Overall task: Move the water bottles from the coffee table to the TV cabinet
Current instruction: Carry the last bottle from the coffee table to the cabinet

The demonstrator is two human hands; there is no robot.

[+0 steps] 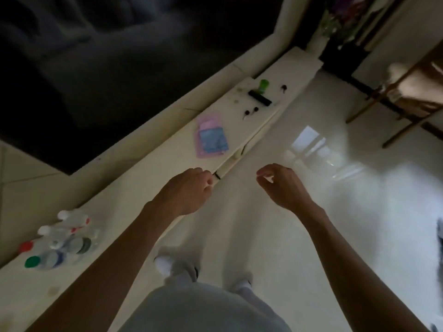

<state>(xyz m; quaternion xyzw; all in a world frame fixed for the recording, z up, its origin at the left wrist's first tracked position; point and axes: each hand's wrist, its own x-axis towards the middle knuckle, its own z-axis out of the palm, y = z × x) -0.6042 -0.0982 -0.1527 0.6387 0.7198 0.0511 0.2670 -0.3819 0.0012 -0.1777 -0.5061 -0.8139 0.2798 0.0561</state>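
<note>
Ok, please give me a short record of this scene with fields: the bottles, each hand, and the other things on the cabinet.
bottles: several, clustered on the white TV cabinet, near end; white, red and green caps
left hand: empty, loosely curled, over the cabinet edge
right hand: empty, loosely curled, over the floor
other items: pink and blue packet, black remote, green object

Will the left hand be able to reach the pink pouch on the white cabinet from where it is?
Probably yes. The left hand is empty at the front edge of the cabinet, and the pink pouch lies flat just beyond it, with only bare top between them.
</note>
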